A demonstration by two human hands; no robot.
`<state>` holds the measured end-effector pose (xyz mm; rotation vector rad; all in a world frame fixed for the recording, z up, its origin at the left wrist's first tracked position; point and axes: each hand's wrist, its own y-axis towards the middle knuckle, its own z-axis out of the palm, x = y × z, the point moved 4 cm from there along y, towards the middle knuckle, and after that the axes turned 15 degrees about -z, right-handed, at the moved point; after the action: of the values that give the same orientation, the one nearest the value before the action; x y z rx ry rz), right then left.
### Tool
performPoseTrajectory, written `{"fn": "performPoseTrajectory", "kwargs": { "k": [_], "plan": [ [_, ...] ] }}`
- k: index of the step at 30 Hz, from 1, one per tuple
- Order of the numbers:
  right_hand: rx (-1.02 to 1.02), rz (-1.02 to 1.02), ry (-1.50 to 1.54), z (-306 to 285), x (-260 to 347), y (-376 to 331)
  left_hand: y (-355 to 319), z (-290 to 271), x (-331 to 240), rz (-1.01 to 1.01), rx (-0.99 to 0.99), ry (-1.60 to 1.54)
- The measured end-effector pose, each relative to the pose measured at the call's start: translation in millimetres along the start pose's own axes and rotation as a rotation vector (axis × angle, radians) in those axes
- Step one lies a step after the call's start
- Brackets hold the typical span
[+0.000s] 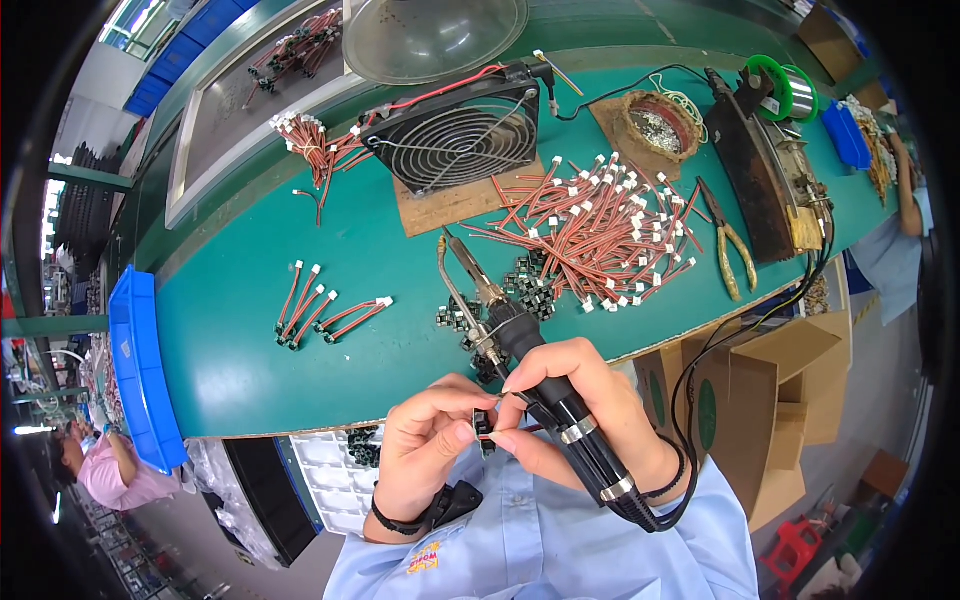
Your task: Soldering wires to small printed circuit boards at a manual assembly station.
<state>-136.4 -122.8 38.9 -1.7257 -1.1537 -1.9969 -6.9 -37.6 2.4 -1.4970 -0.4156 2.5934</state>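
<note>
Low over the near table edge, my left hand (425, 430) pinches a small black component (483, 422) between thumb and fingers. My right hand (600, 400) is closed around a black soldering iron (515, 328) with a thin metal feed tube; its tip points up and away from me. Right thumb and fingertips also meet at the component, where a short bit of wire seems to show; the fingers partly hide it. Just beyond lie small black components (530, 285) and a heap of red-and-black wires with white connectors (610, 235). Several wired pieces (300, 315) rest at left.
A black fan (460, 135) stands on a wooden board behind. Further right are a round solder-waste tin (655, 130), yellow-handled pliers (735, 260), a dark metal box (755, 180) and a solder spool (790, 90). A blue tray (145, 365) borders the left; cables loop down right.
</note>
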Motion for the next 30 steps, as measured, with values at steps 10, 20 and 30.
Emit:
{"fn": "performPoseTrajectory", "kwargs": {
  "k": [10, 20, 30],
  "plan": [
    [0.033, -0.124, -0.17, -7.3, 0.5, -2.0, -3.2, 0.4, -15.6, -0.108, -0.011, 0.249],
    [-0.042, -0.097, -0.29, -8.4, -4.6, -3.7, -3.0, 5.1, -14.8, -0.08, -0.096, 0.219],
    [-0.126, -0.221, -0.529, -15.5, -2.4, 0.1, 5.1, -1.2, -10.9, -0.088, -0.155, -0.005]
  ]
}}
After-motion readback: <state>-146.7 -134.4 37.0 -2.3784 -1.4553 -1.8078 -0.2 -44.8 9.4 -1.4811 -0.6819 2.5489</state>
